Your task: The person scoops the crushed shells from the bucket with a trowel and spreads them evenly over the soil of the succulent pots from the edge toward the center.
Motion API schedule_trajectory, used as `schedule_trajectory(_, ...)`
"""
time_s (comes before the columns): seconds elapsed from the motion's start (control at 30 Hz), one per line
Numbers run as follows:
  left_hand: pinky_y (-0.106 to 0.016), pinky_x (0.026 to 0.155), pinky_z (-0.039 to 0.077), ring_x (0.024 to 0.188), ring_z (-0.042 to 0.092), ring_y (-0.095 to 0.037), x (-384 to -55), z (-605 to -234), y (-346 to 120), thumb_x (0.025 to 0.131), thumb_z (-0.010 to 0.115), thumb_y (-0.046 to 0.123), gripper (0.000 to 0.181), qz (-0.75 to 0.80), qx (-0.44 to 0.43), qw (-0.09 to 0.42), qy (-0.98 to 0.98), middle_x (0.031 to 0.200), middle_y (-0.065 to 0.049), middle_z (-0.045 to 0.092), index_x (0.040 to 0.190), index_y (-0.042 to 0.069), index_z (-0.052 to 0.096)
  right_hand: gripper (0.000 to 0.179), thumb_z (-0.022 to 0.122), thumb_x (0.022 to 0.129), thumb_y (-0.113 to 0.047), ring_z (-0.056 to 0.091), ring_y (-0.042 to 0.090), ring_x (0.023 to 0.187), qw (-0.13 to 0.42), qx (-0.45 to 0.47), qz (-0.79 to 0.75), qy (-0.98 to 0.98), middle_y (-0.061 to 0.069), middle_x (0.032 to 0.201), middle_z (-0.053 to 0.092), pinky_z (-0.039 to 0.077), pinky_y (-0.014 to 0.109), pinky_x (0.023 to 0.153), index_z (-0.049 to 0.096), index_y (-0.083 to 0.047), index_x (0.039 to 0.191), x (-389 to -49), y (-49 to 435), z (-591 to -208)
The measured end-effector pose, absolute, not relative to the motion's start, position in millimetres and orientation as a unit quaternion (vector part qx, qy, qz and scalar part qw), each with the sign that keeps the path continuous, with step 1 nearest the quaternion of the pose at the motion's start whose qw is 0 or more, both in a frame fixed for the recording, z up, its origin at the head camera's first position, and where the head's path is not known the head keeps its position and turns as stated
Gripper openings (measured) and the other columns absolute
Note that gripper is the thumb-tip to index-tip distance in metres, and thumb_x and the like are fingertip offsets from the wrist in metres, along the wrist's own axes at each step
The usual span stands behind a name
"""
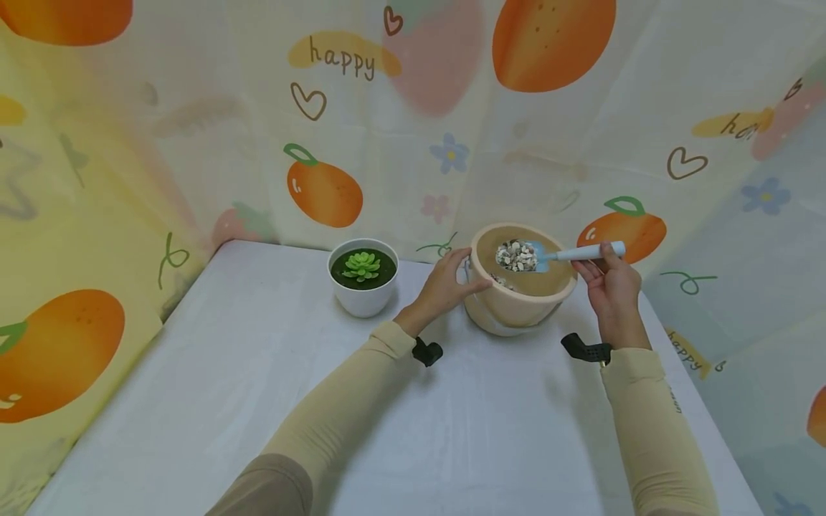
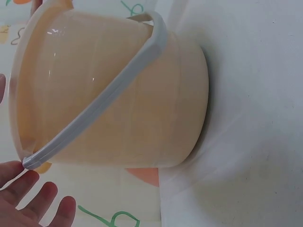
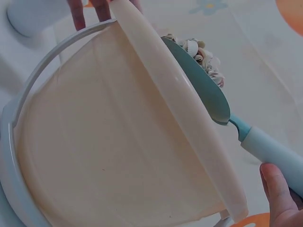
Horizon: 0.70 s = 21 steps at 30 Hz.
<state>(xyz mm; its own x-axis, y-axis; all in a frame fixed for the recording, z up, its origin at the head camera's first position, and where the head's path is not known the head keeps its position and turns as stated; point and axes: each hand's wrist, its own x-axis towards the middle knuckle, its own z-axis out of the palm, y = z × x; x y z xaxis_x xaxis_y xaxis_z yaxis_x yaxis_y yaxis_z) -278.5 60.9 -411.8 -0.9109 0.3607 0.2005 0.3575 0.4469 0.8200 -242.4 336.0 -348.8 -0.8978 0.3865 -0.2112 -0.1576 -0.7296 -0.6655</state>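
Note:
A cream bucket [image 1: 500,313] stands upright on the table, its grey handle [image 2: 104,102] hanging down the outside. My left hand [image 1: 447,281] holds the bucket's rim from the left, thumb toward the near side and fingers farther back. In my right hand [image 1: 613,290] I grip the pale handle of a garden trowel [image 1: 584,252]. The light blue blade, held above the bucket's mouth, carries a heap of small white and grey shells or stones [image 1: 515,255]. A few similar bits show inside the bucket near its front rim; the rest of its bottom is hidden.
Left of the bucket, a white pot [image 1: 364,302] holds a green succulent [image 1: 361,265] in dark soil. A white cloth covers the table [image 1: 452,430]. Fruit-printed curtains [image 1: 387,165] hang close behind the table and at both sides.

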Motion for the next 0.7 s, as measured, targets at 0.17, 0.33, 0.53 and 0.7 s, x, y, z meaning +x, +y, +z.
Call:
schedule_trajectory(0.17, -0.048, 0.116, 0.033, 0.144, 0.034, -0.029, -278, -412, 57, 0.086, 0.072, 0.046, 0.08, 0.481, 0.216, 0.009, 0.849, 0.154, -0.009, 0.038, 0.149, 0.01, 0.038, 0.027, 0.071, 0.086, -0.013, 0.075, 0.027, 0.084, 0.147, -0.17, 0.916, -0.333, 0.013, 0.091, 0.07, 0.058, 0.039, 0.075, 0.061, -0.006, 0.111, -243, 333, -347)
schedule_trajectory(0.33, -0.048, 0.116, 0.032, 0.144, 0.034, -0.029, -277, -408, 53, 0.085, 0.072, 0.046, 0.08, 0.484, 0.223, 0.014, 0.846, 0.154, -0.008, 0.038, 0.149, 0.011, 0.038, 0.024, 0.07, 0.087, -0.01, 0.075, 0.028, 0.08, 0.141, -0.152, 0.925, -0.319, 0.015, 0.087, 0.071, 0.058, 0.041, 0.073, 0.061, -0.004, 0.108, -244, 332, -345)
schedule_trajectory(0.53, -0.048, 0.116, 0.033, 0.143, 0.036, -0.028, -274, -403, 47, 0.084, 0.073, 0.044, 0.077, 0.481, 0.226, 0.016, 0.847, 0.153, -0.007, 0.041, 0.147, 0.013, 0.041, 0.024, 0.069, 0.087, -0.009, 0.074, 0.029, 0.081, 0.136, -0.137, 0.929, -0.314, 0.015, 0.088, 0.071, 0.058, 0.043, 0.073, 0.062, -0.002, 0.108, -244, 329, -343)
schedule_trajectory(0.7, -0.048, 0.115, 0.035, 0.142, 0.038, -0.029, -272, -397, 40, 0.084, 0.074, 0.043, 0.08, 0.482, 0.227, 0.016, 0.846, 0.153, -0.01, 0.04, 0.148, 0.009, 0.039, 0.023, 0.067, 0.089, -0.01, 0.074, 0.029, 0.085, 0.14, -0.126, 0.927, -0.324, 0.015, 0.091, 0.07, 0.057, 0.042, 0.076, 0.062, -0.001, 0.11, -244, 324, -341)
